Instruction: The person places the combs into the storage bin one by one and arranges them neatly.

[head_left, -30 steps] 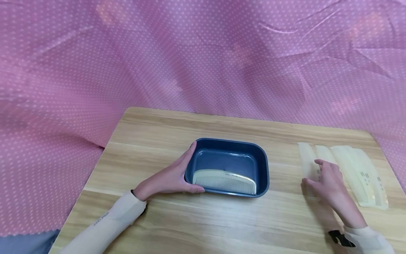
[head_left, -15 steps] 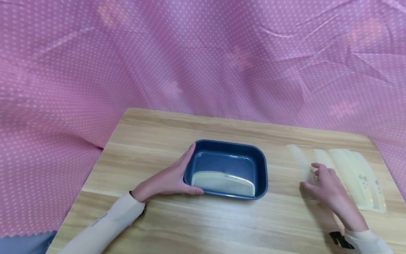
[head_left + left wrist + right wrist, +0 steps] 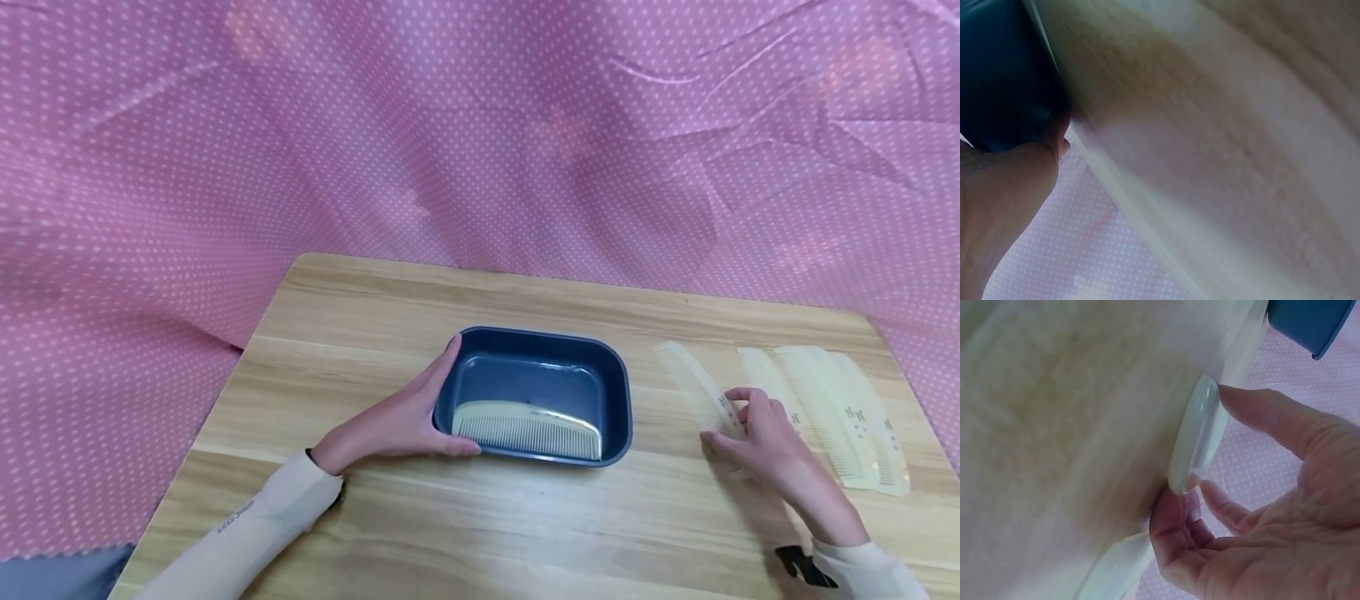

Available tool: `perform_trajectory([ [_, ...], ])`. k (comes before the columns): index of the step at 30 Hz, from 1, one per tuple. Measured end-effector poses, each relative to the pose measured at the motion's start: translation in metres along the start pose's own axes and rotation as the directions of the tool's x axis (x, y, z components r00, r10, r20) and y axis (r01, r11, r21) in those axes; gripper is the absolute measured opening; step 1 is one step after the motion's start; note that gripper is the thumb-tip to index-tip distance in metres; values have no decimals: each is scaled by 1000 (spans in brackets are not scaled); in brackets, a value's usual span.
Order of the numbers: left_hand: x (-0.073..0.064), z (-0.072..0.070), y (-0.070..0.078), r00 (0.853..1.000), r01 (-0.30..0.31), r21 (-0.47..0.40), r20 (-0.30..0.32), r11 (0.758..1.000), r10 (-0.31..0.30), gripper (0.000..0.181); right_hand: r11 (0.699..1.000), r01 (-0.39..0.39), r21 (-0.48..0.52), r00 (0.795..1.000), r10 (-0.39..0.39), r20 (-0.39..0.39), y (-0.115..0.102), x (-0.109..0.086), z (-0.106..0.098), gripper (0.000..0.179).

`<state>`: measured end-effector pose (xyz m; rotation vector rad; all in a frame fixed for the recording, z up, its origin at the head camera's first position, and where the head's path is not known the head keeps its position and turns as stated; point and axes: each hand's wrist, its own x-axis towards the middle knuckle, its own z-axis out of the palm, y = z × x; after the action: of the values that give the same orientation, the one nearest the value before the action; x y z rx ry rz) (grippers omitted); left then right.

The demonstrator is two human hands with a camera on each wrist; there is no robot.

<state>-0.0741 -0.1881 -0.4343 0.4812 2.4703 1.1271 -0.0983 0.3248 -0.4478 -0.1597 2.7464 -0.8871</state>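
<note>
A dark blue rectangular basin (image 3: pixel 619 417) sits mid-table in the head view. My left hand (image 3: pixel 408 421) grips its left end, thumb along the front side and fingers at the back corner. Inside, along the near wall, lies a pale comb (image 3: pixel 528 428) with its teeth toward me. To the right, my right hand (image 3: pixel 772 437) pinches another pale comb (image 3: pixel 692 385) between thumb and fingertips. In the right wrist view, the thumb is at one edge of this comb (image 3: pixel 1194 434) and the fingers at the other. Its far end slants left toward the basin.
Several more pale combs (image 3: pixel 821 400) lie side by side, partly overlapping, right of my right hand. The wooden table (image 3: pixel 510 533) has its far edge along a pink dotted cloth (image 3: pixel 480 150), which hangs behind and to the left.
My right hand has drawn the leftmost comb away from the others, to the left, and its far end has swung left. The left hand and basin stay in place.
</note>
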Motion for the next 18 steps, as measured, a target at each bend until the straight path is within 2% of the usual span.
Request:
perform_trajectory([
  [6,0,-1,1,1000,-3,-3,1,1000,3,143,998,28,52,999,-27,-18,-3,1,3,78],
  [12,0,-1,2,1000,5,-5,0,1000,-5,143,994,18,105,1000,-18,7,-5,-4,3,62],
  [18,-1,0,4,1000,16,-8,0,1000,-16,142,982,105,157,992,-92,-87,-5,-5,5,62],
])
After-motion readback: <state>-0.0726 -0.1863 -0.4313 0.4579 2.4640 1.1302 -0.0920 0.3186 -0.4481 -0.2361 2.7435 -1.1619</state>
